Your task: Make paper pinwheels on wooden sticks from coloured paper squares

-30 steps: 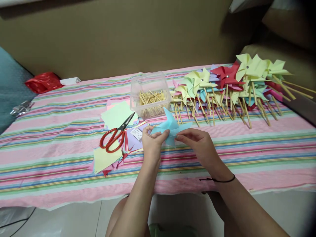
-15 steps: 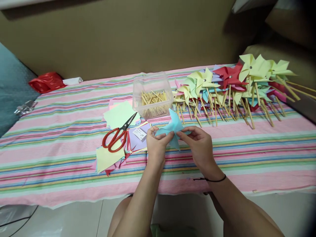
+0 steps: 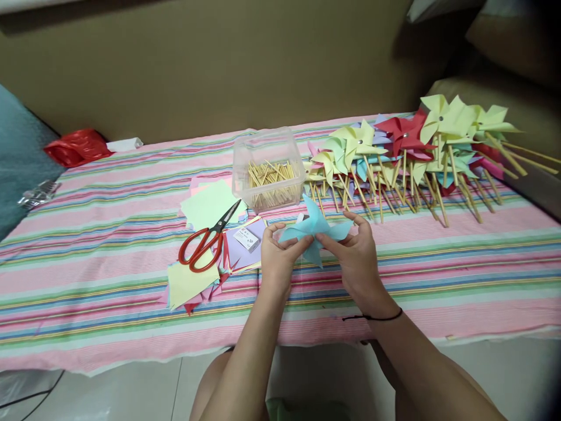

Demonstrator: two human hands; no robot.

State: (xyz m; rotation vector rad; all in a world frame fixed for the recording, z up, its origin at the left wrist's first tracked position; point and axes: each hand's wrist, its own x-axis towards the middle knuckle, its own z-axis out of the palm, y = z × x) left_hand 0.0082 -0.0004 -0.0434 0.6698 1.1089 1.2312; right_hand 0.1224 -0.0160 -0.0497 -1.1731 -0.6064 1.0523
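Observation:
A light blue paper pinwheel head [image 3: 315,224] is held up between both hands, above the striped cloth. My left hand [image 3: 279,252] grips its left side, thumb near the centre. My right hand [image 3: 357,251] pinches it from the right, its thumb close to the other one and its fingers behind the paper. No stick shows on this pinwheel. Just left of my left hand, a small white box with print [image 3: 246,238] lies on a stack of purple and other coloured paper [image 3: 234,252]. Red-handled scissors [image 3: 204,242] rest across the paper piles.
A clear plastic box [image 3: 268,169] of short wooden sticks stands behind my hands. Many finished pinwheels [image 3: 404,134] on sticks lie at the back right. Pale green sheets [image 3: 205,202] and yellow sheets [image 3: 188,283] lie left. A red plastic bag [image 3: 78,147] sits far left.
My right hand's fingers have spread and shifted behind the pinwheel, so its right blade shows more fully. The view has shifted slightly; the other things stay put.

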